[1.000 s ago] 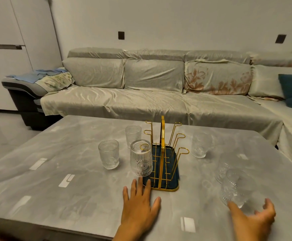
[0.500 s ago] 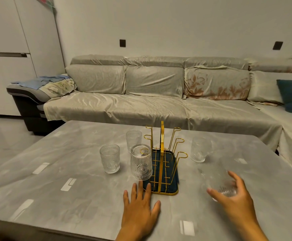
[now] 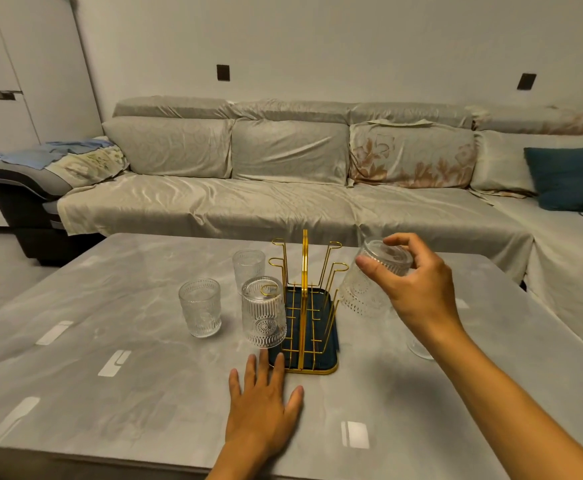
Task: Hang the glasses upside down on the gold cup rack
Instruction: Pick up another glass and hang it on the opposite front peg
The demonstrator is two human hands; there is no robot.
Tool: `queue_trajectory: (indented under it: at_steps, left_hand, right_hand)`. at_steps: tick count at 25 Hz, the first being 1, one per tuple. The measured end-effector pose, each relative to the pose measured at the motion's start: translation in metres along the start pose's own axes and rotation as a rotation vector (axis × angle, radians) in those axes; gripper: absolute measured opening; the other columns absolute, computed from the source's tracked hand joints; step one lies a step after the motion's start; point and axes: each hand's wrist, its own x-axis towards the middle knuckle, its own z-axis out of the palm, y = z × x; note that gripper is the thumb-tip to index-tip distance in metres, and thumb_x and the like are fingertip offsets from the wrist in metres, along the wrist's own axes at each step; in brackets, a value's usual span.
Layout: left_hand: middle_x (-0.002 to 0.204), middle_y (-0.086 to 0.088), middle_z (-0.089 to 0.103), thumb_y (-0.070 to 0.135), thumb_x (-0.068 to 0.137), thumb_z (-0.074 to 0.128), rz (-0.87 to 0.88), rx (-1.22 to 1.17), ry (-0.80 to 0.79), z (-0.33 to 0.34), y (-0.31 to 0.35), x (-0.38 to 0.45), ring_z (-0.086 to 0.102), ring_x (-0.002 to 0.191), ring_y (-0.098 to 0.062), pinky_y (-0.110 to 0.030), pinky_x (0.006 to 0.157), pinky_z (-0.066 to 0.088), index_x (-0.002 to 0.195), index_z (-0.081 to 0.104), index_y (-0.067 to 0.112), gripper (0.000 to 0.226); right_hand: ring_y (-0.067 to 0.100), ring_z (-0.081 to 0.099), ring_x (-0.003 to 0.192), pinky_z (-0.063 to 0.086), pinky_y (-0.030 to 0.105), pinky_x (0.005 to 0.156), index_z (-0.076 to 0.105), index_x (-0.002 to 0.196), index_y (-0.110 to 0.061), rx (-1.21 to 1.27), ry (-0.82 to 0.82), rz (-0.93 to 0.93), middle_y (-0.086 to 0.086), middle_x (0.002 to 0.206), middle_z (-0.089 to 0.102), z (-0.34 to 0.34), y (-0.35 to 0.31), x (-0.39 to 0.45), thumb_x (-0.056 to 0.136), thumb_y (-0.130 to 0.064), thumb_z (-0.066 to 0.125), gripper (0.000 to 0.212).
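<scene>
The gold cup rack (image 3: 304,271) stands on a dark blue tray (image 3: 318,365) at the middle of the grey table. One clear embossed glass (image 3: 264,311) hangs upside down on the rack's near left prong. My right hand (image 3: 418,289) holds another embossed glass (image 3: 366,289) by its base, tilted mouth-down, just right of the rack's right prongs. My left hand (image 3: 262,407) lies flat on the table in front of the tray, fingers spread. Two glasses stand upright left of the rack: one (image 3: 200,308) nearer, one (image 3: 248,268) further back.
Part of another glass (image 3: 420,348) shows on the table behind my right forearm. The marble-look table (image 3: 110,393) has its near edge at the bottom. A long covered sofa (image 3: 283,188) runs behind, with a dark teal cushion (image 3: 570,176) at the right.
My right hand has lifted a glass off the table at the right, turned it mouth-down and carried it up and left beside the rack. The left hand has stayed flat.
</scene>
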Motion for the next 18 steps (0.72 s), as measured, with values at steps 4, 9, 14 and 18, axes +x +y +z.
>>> queue_trajectory:
  at_steps: [4, 9, 14, 18]
  left_hand:
    - [0.159, -0.002, -0.022, 0.070, 0.088, 0.006, -0.008, 0.011, 0.007, -0.001, 0.002, -0.001, -0.022, 0.145, -0.023, -0.053, 0.116, -0.016, 0.151, -0.013, 0.031, 0.076]
    - [0.160, -0.003, -0.020, 0.069, 0.087, 0.006, -0.005, 0.006, 0.021, 0.001, 0.002, -0.001, -0.022, 0.146, -0.023, -0.053, 0.116, -0.015, 0.151, -0.011, 0.028, 0.078]
    - [0.160, -0.002, -0.020, 0.070, 0.086, 0.005, -0.003, -0.007, 0.043, 0.003, 0.000, -0.001, -0.023, 0.145, -0.022, -0.053, 0.116, -0.016, 0.152, -0.010, 0.028, 0.079]
    - [0.160, -0.002, -0.021, 0.071, 0.083, 0.002, -0.005, -0.007, 0.049, 0.005, 0.000, 0.000, -0.023, 0.145, -0.022, -0.052, 0.115, -0.018, 0.151, -0.010, 0.029, 0.081]
  right_hand:
    - [0.017, 0.063, 0.087, 0.057, 0.030, 0.063, 0.059, 0.103, -0.029, -0.104, -0.039, -0.035, -0.003, 0.098, 0.065, 0.020, 0.007, 0.002, 0.069, -0.051, 0.078, 0.045]
    - [0.020, 0.060, 0.089, 0.058, 0.041, 0.069, 0.059, 0.105, -0.028, -0.174, -0.096, -0.032, -0.004, 0.099, 0.062, 0.038, 0.028, -0.007, 0.071, -0.048, 0.079, 0.045]
    - [0.020, 0.060, 0.091, 0.054, 0.034, 0.071, 0.059, 0.103, -0.028, -0.174, -0.134, 0.029, -0.001, 0.101, 0.066, 0.050, 0.046, -0.018, 0.071, -0.045, 0.080, 0.041]
    - [0.022, 0.060, 0.095, 0.056, 0.038, 0.074, 0.057, 0.104, -0.028, -0.171, -0.149, 0.043, 0.001, 0.105, 0.066, 0.054, 0.053, -0.025, 0.073, -0.043, 0.079, 0.041]
